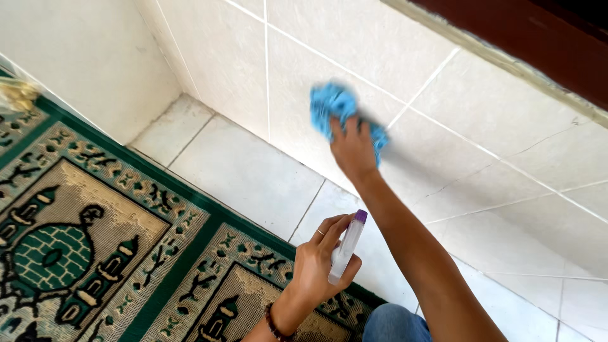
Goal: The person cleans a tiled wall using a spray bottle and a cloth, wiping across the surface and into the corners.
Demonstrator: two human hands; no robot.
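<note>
Step in hand: wiping. My right hand (352, 147) presses the blue cloth (335, 111) flat against the tiled wall (443, 133), just above the floor (247, 174). My left hand (320, 266) grips the spray bottle (345, 248) near the rug (95, 240) edge. Next move likely calls for steady pressure across the tile.

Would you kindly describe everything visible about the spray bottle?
The spray bottle is small, slim and clear or whitish plastic with a purple cap. It tilts with the cap up and to the right, over the floor tiles beside the rug. The left hand wraps around it, one finger near the cap. Its contents cannot be made out.
</note>
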